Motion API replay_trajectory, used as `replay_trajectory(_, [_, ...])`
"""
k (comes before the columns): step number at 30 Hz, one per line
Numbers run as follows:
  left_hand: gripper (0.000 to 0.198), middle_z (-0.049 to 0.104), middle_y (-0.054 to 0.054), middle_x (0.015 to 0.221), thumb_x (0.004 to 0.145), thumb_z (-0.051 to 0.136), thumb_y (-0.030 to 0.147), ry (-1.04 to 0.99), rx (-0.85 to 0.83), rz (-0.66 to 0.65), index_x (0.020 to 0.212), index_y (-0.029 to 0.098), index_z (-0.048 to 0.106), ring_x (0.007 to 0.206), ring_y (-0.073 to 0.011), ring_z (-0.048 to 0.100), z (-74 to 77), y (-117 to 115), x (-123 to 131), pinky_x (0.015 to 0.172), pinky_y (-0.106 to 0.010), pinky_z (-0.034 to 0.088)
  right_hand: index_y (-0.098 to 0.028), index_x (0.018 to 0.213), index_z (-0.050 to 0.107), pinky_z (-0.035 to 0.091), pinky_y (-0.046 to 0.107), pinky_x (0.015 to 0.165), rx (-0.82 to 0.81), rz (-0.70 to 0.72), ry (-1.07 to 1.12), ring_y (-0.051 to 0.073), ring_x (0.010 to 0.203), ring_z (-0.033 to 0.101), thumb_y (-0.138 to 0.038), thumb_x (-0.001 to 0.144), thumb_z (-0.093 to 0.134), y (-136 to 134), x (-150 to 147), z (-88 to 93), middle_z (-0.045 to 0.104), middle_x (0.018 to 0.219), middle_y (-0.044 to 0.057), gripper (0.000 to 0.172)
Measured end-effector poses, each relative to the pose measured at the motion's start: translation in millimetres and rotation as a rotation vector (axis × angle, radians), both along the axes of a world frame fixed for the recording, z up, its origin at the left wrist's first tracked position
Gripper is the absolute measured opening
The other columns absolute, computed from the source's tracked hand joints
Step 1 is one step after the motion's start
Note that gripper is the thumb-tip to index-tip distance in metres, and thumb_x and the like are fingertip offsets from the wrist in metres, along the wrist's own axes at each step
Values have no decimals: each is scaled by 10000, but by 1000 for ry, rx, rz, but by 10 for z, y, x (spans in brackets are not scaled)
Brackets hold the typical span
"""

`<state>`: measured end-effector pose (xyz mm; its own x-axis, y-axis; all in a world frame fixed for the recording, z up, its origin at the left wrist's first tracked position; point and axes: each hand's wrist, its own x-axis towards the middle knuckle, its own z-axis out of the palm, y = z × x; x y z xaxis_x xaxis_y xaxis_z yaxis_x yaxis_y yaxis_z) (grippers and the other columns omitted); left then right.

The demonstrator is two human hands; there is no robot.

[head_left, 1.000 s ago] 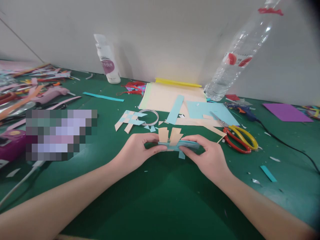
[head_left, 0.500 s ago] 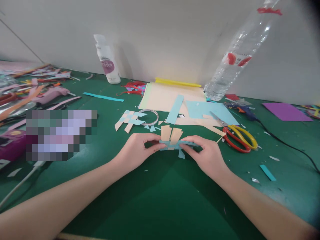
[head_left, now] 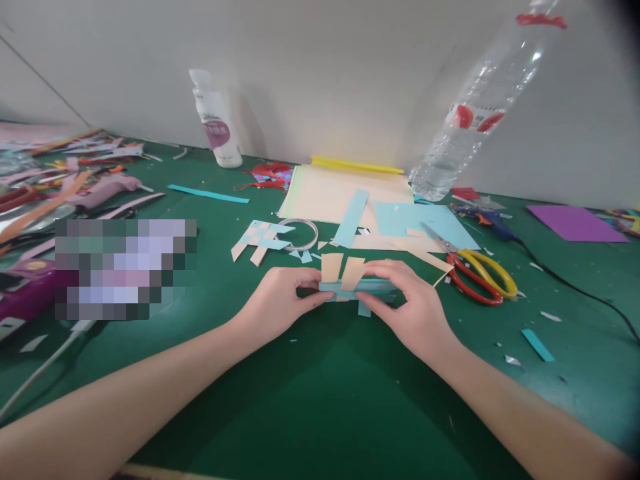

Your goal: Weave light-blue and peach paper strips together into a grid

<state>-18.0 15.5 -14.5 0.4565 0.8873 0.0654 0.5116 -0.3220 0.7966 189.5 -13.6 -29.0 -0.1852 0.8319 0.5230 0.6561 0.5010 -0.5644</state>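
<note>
Between both hands a small piece of woven paper strips, light blue crossed with peach, is held a little above the green table. My left hand pinches its left end between thumb and fingers. My right hand grips the right end, thumb in front and fingers behind. Two peach strip ends stand up from the weave, and a blue end hangs below near the right thumb. Behind and to the left lies another woven paper piece, beside a roll of tape.
Red-and-yellow scissors lie right of my right hand. Behind are peach paper sheets, a blue sheet, a white bottle and a tilted clear bottle. Paper scraps, a pink glue gun and a blurred-out object occupy the left.
My right hand's fingers have opened wider and risen behind the weave, with the thumb shifted slightly left. The woven piece has tilted a little, showing more of its blue strip.
</note>
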Motion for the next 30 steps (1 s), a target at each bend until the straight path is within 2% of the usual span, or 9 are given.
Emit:
replay_trajectory(4, [180, 722, 7, 975, 825, 579, 260, 24, 17, -12, 963, 233, 692, 865, -175, 675, -11, 10, 0, 765, -288, 523, -252, 1003, 577, 374, 467, 1015, 121, 17, -56, 204, 1026, 589, -249, 829, 589, 9, -3, -5, 666, 1027, 29, 174])
replay_trajectory(9, [176, 721, 5, 980, 830, 560, 231, 13, 40, -39, 944, 221, 693, 877, -174, 671, 9, 8, -6, 768, -287, 526, -235, 1007, 561, 391, 474, 998, 131, -3, -104, 209, 977, 600, -261, 794, 635, 15, 10, -38, 670, 991, 32, 227])
replay_trajectory(12, [180, 723, -1, 971, 827, 560, 235, 36, 31, -36, 946, 213, 694, 867, -177, 670, 17, -1, -3, 756, -285, 526, -229, 991, 568, 388, 474, 1004, 119, -10, -118, 200, 930, 612, -261, 800, 627, 30, 15, -50, 675, 947, 22, 202])
replay_trajectory(19, [195, 723, 12, 951, 813, 593, 279, 34, 22, -48, 978, 238, 688, 822, -168, 663, 9, -17, 12, 709, -267, 518, -255, 973, 613, 490, 462, 858, 58, -46, -101, 266, 1028, 571, -255, 805, 614, 11, 16, -88, 687, 886, 21, 168])
replay_trajectory(22, [178, 727, 10, 924, 799, 608, 272, 32, 7, -36, 947, 227, 696, 804, -171, 665, 1, -16, 15, 700, -276, 517, -265, 1007, 606, 505, 426, 836, 3, -28, -11, 243, 995, 589, -243, 790, 631, -9, 4, -74, 682, 927, 20, 220])
replay_trajectory(27, [163, 736, -2, 876, 781, 626, 253, -79, -91, 47, 915, 201, 703, 756, -169, 679, 14, 6, 9, 670, -275, 539, -250, 1207, 480, 520, 367, 828, -215, 17, 371, 201, 988, 608, -313, 742, 683, 7, 7, 6, 628, 1122, 60, 512])
replay_trajectory(29, [157, 737, -3, 896, 765, 653, 269, -187, -130, 70, 895, 197, 703, 790, -167, 686, 30, 13, 8, 706, -269, 550, -220, 1181, 499, 543, 336, 755, -331, 37, 494, 198, 941, 629, -357, 733, 686, 12, 8, 44, 641, 1093, 79, 505])
replay_trajectory(30, [160, 737, -3, 901, 756, 666, 275, -243, -150, 82, 890, 196, 702, 804, -167, 688, 38, 14, 10, 722, -268, 554, -206, 1143, 526, 552, 309, 681, -396, 48, 539, 184, 852, 649, -373, 738, 678, 6, 4, 62, 665, 1016, 75, 464])
